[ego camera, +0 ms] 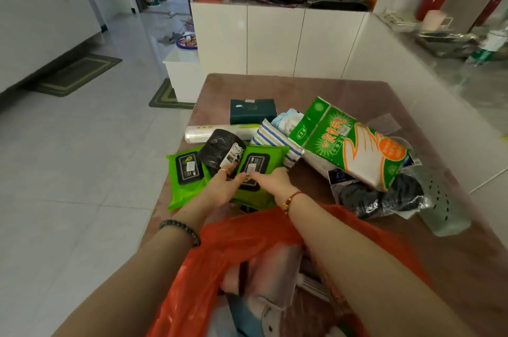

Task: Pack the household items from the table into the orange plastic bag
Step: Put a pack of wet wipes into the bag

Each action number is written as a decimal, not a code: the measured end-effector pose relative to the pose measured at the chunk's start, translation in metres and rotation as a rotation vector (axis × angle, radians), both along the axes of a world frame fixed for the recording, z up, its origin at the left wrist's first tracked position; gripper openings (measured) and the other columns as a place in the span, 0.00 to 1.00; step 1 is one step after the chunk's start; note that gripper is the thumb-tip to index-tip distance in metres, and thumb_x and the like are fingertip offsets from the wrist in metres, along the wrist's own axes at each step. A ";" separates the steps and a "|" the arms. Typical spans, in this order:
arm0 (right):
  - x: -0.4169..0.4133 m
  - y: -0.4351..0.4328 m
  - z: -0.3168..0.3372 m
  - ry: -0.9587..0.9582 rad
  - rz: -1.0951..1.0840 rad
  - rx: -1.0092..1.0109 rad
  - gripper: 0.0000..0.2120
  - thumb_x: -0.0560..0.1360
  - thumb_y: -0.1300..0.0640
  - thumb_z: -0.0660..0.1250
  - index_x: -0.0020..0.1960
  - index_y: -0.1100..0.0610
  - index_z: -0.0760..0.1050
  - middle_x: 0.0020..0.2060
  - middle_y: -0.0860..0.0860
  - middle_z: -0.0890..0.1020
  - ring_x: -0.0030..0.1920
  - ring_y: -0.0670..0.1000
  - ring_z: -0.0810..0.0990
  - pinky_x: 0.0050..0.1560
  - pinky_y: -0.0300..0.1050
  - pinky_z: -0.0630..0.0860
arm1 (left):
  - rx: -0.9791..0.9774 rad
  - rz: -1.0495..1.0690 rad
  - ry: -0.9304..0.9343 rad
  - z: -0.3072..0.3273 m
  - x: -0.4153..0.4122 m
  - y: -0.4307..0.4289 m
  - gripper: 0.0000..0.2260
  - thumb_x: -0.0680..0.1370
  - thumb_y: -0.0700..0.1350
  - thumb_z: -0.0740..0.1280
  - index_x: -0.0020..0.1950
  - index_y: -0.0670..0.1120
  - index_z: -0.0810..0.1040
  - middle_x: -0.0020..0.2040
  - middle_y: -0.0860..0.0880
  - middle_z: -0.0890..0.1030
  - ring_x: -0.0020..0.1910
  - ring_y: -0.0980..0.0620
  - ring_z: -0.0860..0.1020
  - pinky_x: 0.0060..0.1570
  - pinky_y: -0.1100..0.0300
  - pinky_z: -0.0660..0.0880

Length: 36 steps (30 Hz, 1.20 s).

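The orange plastic bag [236, 237] lies open at the table's near edge, with several items inside it. Just beyond it, both hands are on a green wet-wipe pack [264, 158]. My left hand [222, 185] grips its left side and my right hand [270, 180] grips its right side. A second green wipe pack [184, 171] lies to the left. A black roll [220, 149] rests between the two packs. Behind them are a white roll [198, 133], a striped cloth [272, 138], a dark green box [253, 111] and a green glove packet [346, 141].
A silver packet of black scourers [379, 196] and a pale perforated container [445, 213] lie at the right of the brown table [302, 89]. White cabinets [275, 39] stand behind the table. Tiled floor [82, 158] spreads to the left.
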State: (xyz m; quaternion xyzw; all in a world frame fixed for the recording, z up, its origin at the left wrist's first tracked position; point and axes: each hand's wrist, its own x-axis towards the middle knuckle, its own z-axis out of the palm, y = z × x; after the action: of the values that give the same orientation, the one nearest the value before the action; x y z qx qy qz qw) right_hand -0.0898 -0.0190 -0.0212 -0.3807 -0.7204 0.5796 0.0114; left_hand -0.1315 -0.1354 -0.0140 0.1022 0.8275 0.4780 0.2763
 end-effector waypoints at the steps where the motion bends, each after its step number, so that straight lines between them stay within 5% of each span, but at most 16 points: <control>1: -0.002 0.001 -0.005 -0.033 -0.019 -0.050 0.20 0.71 0.53 0.70 0.58 0.62 0.74 0.57 0.57 0.79 0.58 0.56 0.78 0.58 0.47 0.75 | -0.017 0.004 -0.059 -0.004 -0.001 0.003 0.25 0.78 0.49 0.61 0.73 0.44 0.61 0.67 0.41 0.71 0.60 0.43 0.75 0.54 0.59 0.76; 6: 0.002 0.006 -0.023 -0.050 -0.148 -0.151 0.22 0.67 0.50 0.74 0.56 0.60 0.76 0.55 0.57 0.81 0.55 0.56 0.79 0.56 0.50 0.77 | -0.102 0.064 -0.131 -0.012 -0.002 0.011 0.25 0.77 0.53 0.61 0.72 0.44 0.64 0.67 0.42 0.71 0.61 0.43 0.73 0.30 0.69 0.74; 11: 0.026 0.010 0.006 0.165 -0.198 -0.196 0.16 0.68 0.53 0.73 0.55 0.55 0.78 0.50 0.52 0.81 0.50 0.52 0.80 0.51 0.46 0.77 | 0.092 0.068 -0.112 0.008 0.001 0.009 0.19 0.76 0.51 0.64 0.63 0.42 0.74 0.59 0.43 0.80 0.56 0.47 0.79 0.62 0.53 0.73; 15: 0.074 0.017 0.047 0.438 -0.134 -0.222 0.13 0.67 0.56 0.74 0.50 0.48 0.77 0.50 0.50 0.84 0.49 0.51 0.82 0.50 0.49 0.79 | 0.360 -0.041 -0.021 0.048 0.035 0.009 0.09 0.76 0.42 0.65 0.56 0.46 0.74 0.42 0.49 0.78 0.34 0.62 0.80 0.41 0.68 0.78; 18: 0.125 0.025 0.065 0.622 -0.088 -0.334 0.29 0.54 0.47 0.80 0.53 0.50 0.78 0.47 0.49 0.85 0.48 0.51 0.84 0.42 0.44 0.80 | 0.411 -0.265 0.072 0.057 0.068 -0.010 0.19 0.73 0.49 0.69 0.62 0.50 0.71 0.56 0.49 0.77 0.51 0.57 0.78 0.51 0.70 0.76; 21: 0.179 0.021 0.064 0.641 -0.056 -0.369 0.37 0.44 0.39 0.80 0.52 0.45 0.78 0.47 0.45 0.85 0.48 0.48 0.84 0.40 0.40 0.81 | 0.062 -0.562 0.373 0.043 0.091 -0.041 0.39 0.64 0.67 0.67 0.70 0.54 0.61 0.70 0.51 0.69 0.67 0.57 0.69 0.66 0.60 0.68; 24: 0.221 0.006 0.052 0.568 -0.012 -0.232 0.35 0.43 0.36 0.79 0.49 0.42 0.78 0.45 0.41 0.85 0.46 0.44 0.84 0.38 0.36 0.80 | -0.548 -0.668 0.758 0.024 0.096 -0.070 0.42 0.64 0.67 0.59 0.75 0.53 0.53 0.70 0.49 0.67 0.67 0.47 0.68 0.65 0.55 0.67; 26: 0.238 -0.009 0.040 0.494 0.052 -0.102 0.35 0.48 0.38 0.78 0.52 0.45 0.76 0.47 0.41 0.84 0.47 0.43 0.83 0.40 0.35 0.79 | -0.625 -0.570 0.752 0.016 0.096 -0.086 0.38 0.69 0.58 0.65 0.75 0.54 0.52 0.70 0.48 0.67 0.66 0.45 0.70 0.62 0.54 0.68; 31: 0.254 -0.042 0.026 0.288 0.332 0.249 0.21 0.64 0.49 0.76 0.53 0.39 0.72 0.48 0.41 0.83 0.49 0.39 0.80 0.46 0.34 0.76 | -0.514 -0.341 0.486 0.013 0.098 -0.119 0.26 0.72 0.44 0.67 0.69 0.47 0.64 0.61 0.41 0.77 0.59 0.42 0.75 0.55 0.55 0.70; 34: 0.244 -0.051 0.031 0.090 0.696 0.729 0.26 0.66 0.41 0.68 0.63 0.37 0.66 0.55 0.43 0.77 0.56 0.44 0.73 0.56 0.43 0.73 | -0.364 -0.242 0.407 0.015 0.096 -0.131 0.16 0.72 0.41 0.65 0.59 0.39 0.75 0.55 0.39 0.80 0.56 0.41 0.77 0.54 0.56 0.70; 36: 0.231 -0.053 0.038 -0.063 0.818 0.817 0.29 0.69 0.44 0.68 0.68 0.41 0.63 0.60 0.44 0.75 0.61 0.48 0.71 0.59 0.45 0.70 | -0.228 -0.158 0.382 0.020 0.096 -0.134 0.06 0.73 0.38 0.65 0.49 0.41 0.77 0.44 0.43 0.81 0.46 0.45 0.78 0.46 0.62 0.70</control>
State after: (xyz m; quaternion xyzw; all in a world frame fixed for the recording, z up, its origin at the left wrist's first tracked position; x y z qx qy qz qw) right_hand 0.1415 -0.0725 0.0166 -0.0531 -0.9743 0.2002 -0.0887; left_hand -0.0355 -0.2692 0.0056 0.2234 0.9029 0.3301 0.1611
